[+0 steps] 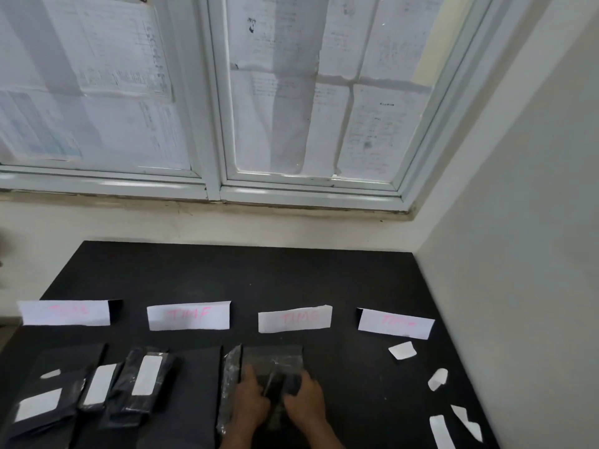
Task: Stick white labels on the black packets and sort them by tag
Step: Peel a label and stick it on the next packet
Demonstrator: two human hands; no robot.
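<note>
Two hands meet at 6 o'clock on the black tabletop (pixel 291 273). The left hand (pixel 251 405) and right hand (pixel 306 405) each have their grip clamped on a small black packet (pixel 275 387), fingers bent over its ends. It sits on top of a flat shiny packet (pixel 275 355), and a slim shiny packet (pixel 230 380) lies along that one's 9 o'clock edge. What any packet contains cannot be seen.

At 8 o'clock three labelled packets overlap in a loose heap: one (pixel 147 377) with an upright white label, one (pixel 99 384) just beside it, and one (pixel 39 405) nearest the 9 o'clock edge.

Four white paper tags run across the middle of the tabletop from 9 to 3 o'clock, all with pink writing. The second tag (pixel 189 315) and the third tag (pixel 295 318) read "TIME"; the first tag (pixel 66 312) and the fourth tag (pixel 395 324) are too faint to read.

At 4 o'clock, loose white scraps lie well apart from the hands: one (pixel 402 350) just below the fourth tag, one curled (pixel 437 379) and two more (pixel 466 422) (pixel 442 432) near the 5 o'clock edge.

Beyond the tags, bare black surface reaches to 12 o'clock, where it meets the wall (pixel 227 222) under a window (pixel 214 92) covered with paper sheets. At 3 o'clock the tabletop butts against a side wall (pixel 518 254).
</note>
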